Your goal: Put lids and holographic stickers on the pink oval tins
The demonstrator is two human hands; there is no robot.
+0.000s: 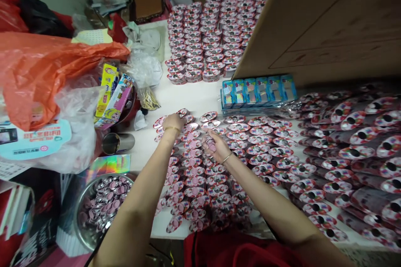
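Pink oval pieces point(194, 180) ran in close, overlapping rows down a white table point(140, 150), and two bare hands were over them. The left hand point(173, 123) lay at the far end of the rows, its fingers bunched and bent down onto the ovals there; whether they gripped one, I could not tell. The right hand point(216, 146) was just beside it, fingers and thumb closed around a small stack of ovals point(210, 142), held on edge above the rows. A thin bangle point(172, 129) circled the left wrist, and another point(227, 157) the right.

Left of the rows stood a steel bowl point(79, 212) heaped with more of the same ovals, a holographic sheet point(108, 166) just beyond it, and a metal cylinder point(117, 143) lying on its side further up. Printed cardboard boxes point(110, 94) and an orange plastic bag point(53, 66) were piled past that. Straight ahead lay blue blister packs point(258, 91) in a clear wrapping, and behind them stood tiers of stacked oval pieces point(206, 37), partly screened by a leaning cardboard panel point(316, 21). To the right, rows of ovals with dark centres point(354, 152) covered the table — dozens of them, overlapping like shingles.
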